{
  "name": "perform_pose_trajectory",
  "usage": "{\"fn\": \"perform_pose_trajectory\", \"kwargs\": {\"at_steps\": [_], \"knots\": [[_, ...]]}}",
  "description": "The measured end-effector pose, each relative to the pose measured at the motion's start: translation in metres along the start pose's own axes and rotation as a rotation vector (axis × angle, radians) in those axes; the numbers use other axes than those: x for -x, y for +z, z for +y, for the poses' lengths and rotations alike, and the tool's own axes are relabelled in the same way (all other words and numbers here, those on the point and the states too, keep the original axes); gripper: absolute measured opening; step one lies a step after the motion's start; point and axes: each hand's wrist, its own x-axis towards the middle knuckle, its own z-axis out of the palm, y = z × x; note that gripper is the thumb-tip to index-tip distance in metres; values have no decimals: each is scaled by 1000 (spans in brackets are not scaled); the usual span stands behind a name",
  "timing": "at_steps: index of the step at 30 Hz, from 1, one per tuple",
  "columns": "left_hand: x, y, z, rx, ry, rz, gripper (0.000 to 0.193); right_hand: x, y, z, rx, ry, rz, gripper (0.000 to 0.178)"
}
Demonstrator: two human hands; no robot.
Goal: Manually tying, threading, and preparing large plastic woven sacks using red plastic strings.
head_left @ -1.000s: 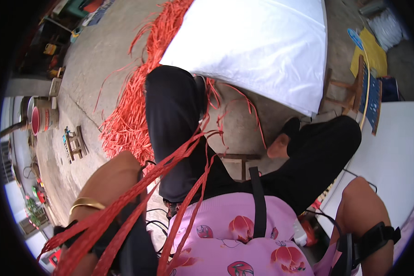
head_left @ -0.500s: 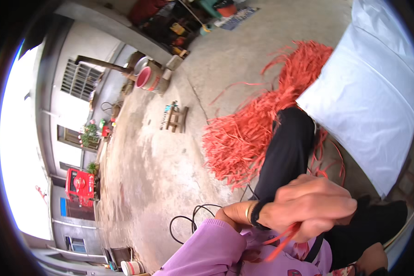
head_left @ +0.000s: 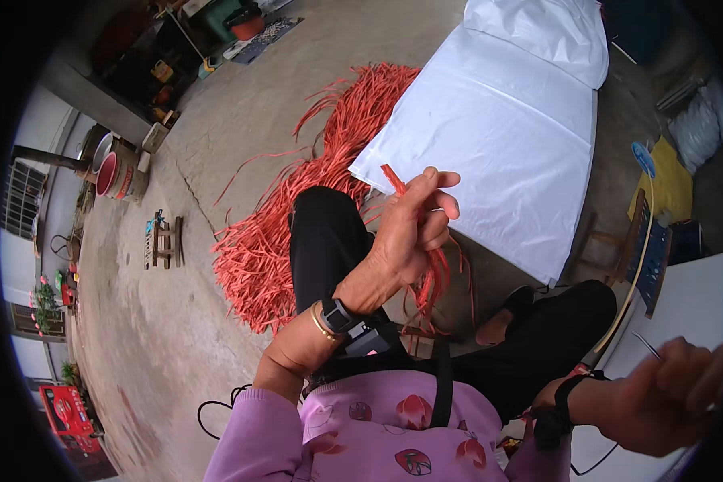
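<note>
My left hand [head_left: 410,229] is raised over my lap, its fingers curled round a bunch of red plastic-looking strips [head_left: 434,281]. A short end of the strips sticks up past the thumb, and the rest hangs down beneath the palm. At the lower right, my right hand [head_left: 679,394] is closed round a thin metal rod [head_left: 645,345], whose tip pokes out above the fingers; the rest of it is hidden. A large heap of loose red strips [head_left: 257,257] lies on the floor beyond my left knee. Beside it is a white woven sheet or sack [head_left: 490,145].
A white board-like surface [head_left: 691,313] lies under my right hand, with a long curved pale strip [head_left: 635,273] along its edge. A yellow bag [head_left: 667,181] is at the right. A small wooden stool [head_left: 165,241] and a red-rimmed bucket [head_left: 120,177] are at the left.
The view has swung to the right. My left hand, still with red strips, has moved forward and turned, fingers loosened. My right hand has come further into view with the metal rod.
</note>
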Motion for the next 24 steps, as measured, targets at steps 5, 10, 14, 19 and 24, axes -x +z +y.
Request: {"fn": "perform_pose_trajectory", "kwargs": {"at_steps": [5, 10, 14, 19, 24], "knots": [[-39, 3, 31, 8, -11, -37, 34, 65, -9, 136, 709, 861, -621, 11], [-64, 22, 34, 12, 12, -103, 30, 87, -42, 184, 644, 1072, -543, 18], [-87, 7, 28, 26, -15, -124, 27, 80, -51, 193, 715, 1045, -654, 18], [-115, -36, 70, 86, 354, 150, 16, 69, -89, 204, 1057, 912, -705, 21], [-117, -54, 24, -116, 37, 188, 27, 63, -94, 216, 830, 1050, -355, 26]]}}
